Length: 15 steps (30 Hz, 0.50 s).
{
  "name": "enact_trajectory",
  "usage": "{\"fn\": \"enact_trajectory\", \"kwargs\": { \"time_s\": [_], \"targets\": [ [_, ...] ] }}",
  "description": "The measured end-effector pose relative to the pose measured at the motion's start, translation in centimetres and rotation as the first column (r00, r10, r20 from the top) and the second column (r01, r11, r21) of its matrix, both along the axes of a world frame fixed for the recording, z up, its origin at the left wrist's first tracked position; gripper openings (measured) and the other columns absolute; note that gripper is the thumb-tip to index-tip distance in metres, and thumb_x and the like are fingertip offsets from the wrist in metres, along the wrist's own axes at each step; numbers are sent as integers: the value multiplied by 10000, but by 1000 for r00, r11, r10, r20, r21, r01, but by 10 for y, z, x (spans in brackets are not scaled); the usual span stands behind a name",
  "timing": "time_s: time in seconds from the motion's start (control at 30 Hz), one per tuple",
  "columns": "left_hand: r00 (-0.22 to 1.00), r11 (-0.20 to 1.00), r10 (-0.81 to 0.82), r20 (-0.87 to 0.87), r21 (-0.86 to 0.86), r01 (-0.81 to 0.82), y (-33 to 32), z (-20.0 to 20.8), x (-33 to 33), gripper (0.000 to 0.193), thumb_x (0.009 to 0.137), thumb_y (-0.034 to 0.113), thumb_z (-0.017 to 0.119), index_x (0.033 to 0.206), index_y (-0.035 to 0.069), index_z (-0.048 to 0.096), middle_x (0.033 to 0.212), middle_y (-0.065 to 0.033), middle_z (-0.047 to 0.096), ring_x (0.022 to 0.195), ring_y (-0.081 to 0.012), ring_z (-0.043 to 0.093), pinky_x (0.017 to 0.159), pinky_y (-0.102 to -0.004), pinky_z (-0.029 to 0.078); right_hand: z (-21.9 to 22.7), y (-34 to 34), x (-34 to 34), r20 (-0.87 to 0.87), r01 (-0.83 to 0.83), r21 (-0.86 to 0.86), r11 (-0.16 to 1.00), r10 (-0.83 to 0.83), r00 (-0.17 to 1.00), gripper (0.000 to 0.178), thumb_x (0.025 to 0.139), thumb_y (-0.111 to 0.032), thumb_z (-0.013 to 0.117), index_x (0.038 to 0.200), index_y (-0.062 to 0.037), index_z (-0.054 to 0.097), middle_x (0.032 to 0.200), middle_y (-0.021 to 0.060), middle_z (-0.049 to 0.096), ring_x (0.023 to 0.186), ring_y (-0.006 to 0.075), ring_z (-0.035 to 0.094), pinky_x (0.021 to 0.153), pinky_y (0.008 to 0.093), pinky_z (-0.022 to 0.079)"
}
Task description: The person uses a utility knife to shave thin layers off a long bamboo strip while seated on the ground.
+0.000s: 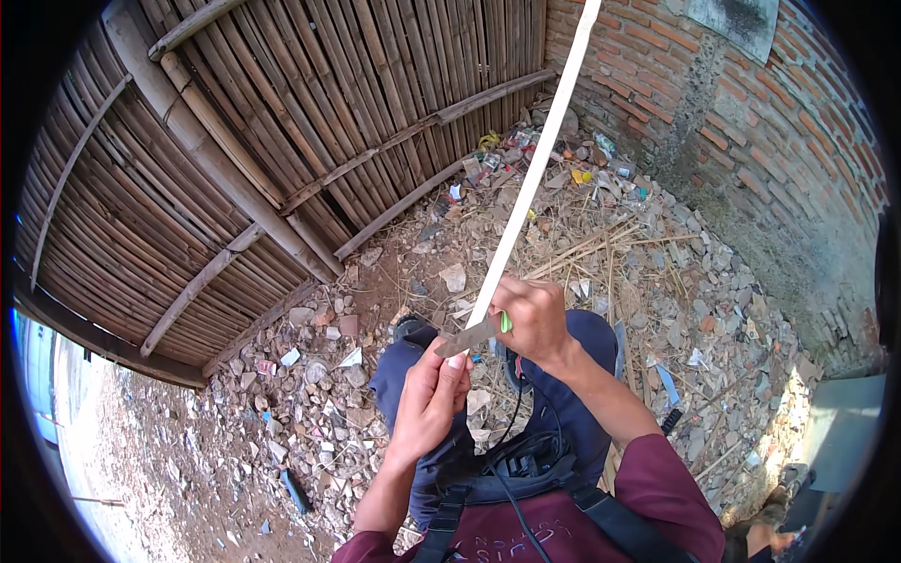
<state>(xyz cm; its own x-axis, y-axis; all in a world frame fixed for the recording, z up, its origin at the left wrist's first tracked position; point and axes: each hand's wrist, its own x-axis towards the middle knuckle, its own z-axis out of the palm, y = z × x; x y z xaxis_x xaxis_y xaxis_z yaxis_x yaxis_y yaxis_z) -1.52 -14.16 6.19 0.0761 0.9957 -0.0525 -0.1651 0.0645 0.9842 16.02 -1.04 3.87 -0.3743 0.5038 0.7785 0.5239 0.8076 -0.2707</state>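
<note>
A long, pale strip (pixel 526 202), looking like split bamboo, runs up and away from my hands past the top edge of the view. My left hand (pixel 432 399) is closed at its near end, thumb on top. My right hand (pixel 533 319) is wrapped round a knife whose green handle (pixel 506 322) shows between the fingers. The knife's blade (pixel 466 337) lies crosswise over the strip's near end, its tip by my left thumb and fingers. Both hands are close together above my bent knees.
A bamboo fence (pixel 357 84) stands at the left and far side, meeting a brick wall (pixel 751 141) on the right. Rubble and litter (pixel 319 375) cover the ground. A dark oblong object (pixel 295 490) lies at lower left. Part of another person (pixel 765 540) shows at lower right.
</note>
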Motion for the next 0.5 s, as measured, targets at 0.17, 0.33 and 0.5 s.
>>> {"fn": "enact_trajectory", "kwargs": {
  "time_s": [0.17, 0.33, 0.5],
  "targets": [
    [984, 991, 98, -152, 107, -82, -2, 2, 5, 264, 1174, 233, 486, 1046, 28, 592, 707, 54, 483, 599, -25, 397, 521, -240, 319, -1, -2, -2, 15, 8, 4, 1000, -8, 1000, 168, 794, -201, 763, 869, -131, 630, 717, 56, 603, 592, 295, 665, 527, 430, 504],
    [981, 994, 89, -173, 71, -78, -5, 1, 5, 266, 1172, 234, 491, 1037, 28, 591, 675, 38, 499, 584, -33, 410, 523, -255, 330, -1, 3, 0, -36, 60, 3, 998, -60, 998, 136, 791, -173, 752, 864, -123, 649, 705, 55, 596, 580, 296, 648, 532, 428, 506],
    [973, 995, 78, -218, 79, -62, -8, 2, 6, 275, 1167, 240, 499, 1022, 27, 596, 655, 18, 527, 571, -48, 445, 529, -268, 354, 5, 7, 5, -46, 122, 24, 992, -121, 992, 77, 779, -111, 723, 838, -104, 674, 696, 56, 591, 596, 292, 651, 547, 410, 509]
  ]
}}
